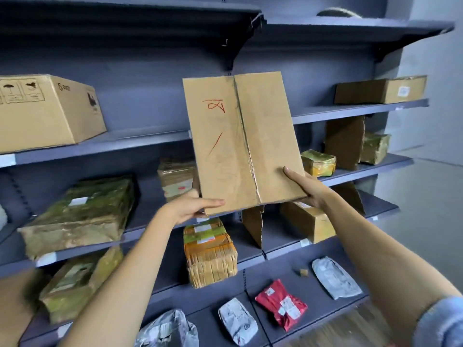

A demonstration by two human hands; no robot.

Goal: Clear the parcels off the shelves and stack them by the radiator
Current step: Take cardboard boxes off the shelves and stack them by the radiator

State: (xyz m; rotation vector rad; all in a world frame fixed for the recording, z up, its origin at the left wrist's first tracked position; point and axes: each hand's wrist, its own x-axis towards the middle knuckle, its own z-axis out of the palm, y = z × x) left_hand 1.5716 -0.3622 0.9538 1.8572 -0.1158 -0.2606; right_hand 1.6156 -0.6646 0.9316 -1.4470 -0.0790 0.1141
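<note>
the flat cardboard parcel (pixel 243 144) is held up in front of the grey shelves (pixel 140 139), clear of every board, its taped seam running top to bottom and a red scribble on its left half. both hands take it by the lower edge, 1 at each corner, which keeps the wide face upright and balanced. the left hand (pixel 193 206) cups the bottom left corner, thumb lying along the front edge and the other fingers tucked out of sight behind. the right hand (pixel 307 187) grips the bottom right corner, thumb pressed on the front face, the rest probably curled under it, though the box hides them.

plenty remains: a large box (pixel 47 111) at far left, a low box (pixel 380 90) at far right, wrapped bundles (pixel 77 216) on the middle shelves, and a red pouch (pixel 280 304) among grey mailers (pixel 238 321) on the near bottom shelf. the radiator is not in view, so the carry is yet to come.
</note>
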